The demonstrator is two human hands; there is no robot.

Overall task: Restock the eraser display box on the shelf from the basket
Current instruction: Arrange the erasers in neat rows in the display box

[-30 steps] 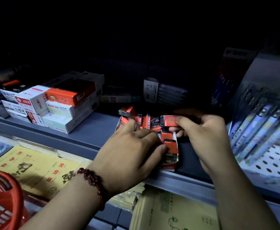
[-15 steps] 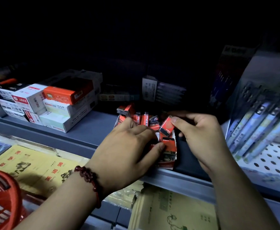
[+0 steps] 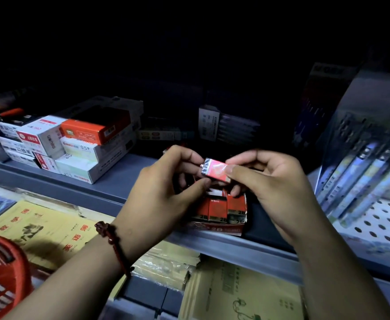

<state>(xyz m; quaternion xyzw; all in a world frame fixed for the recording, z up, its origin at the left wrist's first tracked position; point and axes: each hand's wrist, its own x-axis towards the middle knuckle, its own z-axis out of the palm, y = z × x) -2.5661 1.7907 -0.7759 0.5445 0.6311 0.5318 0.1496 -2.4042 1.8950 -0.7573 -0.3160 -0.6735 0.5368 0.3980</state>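
**Lin:** Eraser display box (image 3: 221,224) sits at the front lip of the grey shelf (image 3: 111,181), right under both hands. How full does it look to you?

**Mo:** Partly. The front row is packed: several red-sleeved erasers (image 3: 217,207) stand upright side by side, each marked 2B near the bottom. Behind that row the hands hide the box, so I cannot tell how much space remains.

**Lin:** And the hands?

**Mo:** Both are closed on one wrapped eraser (image 3: 214,169), held just above the box. The left hand (image 3: 164,195) pinches its left end between thumb and fingertips; the right hand (image 3: 270,183) grips the right end, thumb on top. Neither is spread wide.

**Lin:** What does that eraser look like?

**Mo:** A small flat block in a red sleeve under shiny clear film, with a darker grey end toward the left hand. It lies roughly level and slightly skewed, not yet turned upright like the ones in the row.

**Lin:** So what is left?

**Mo:** I judge this piece must be turned on end and slotted in. The red basket (image 3: 2,280) is at the lower left, well apart from the box, and only its rim shows, so whether more stock waits in it I cannot say.
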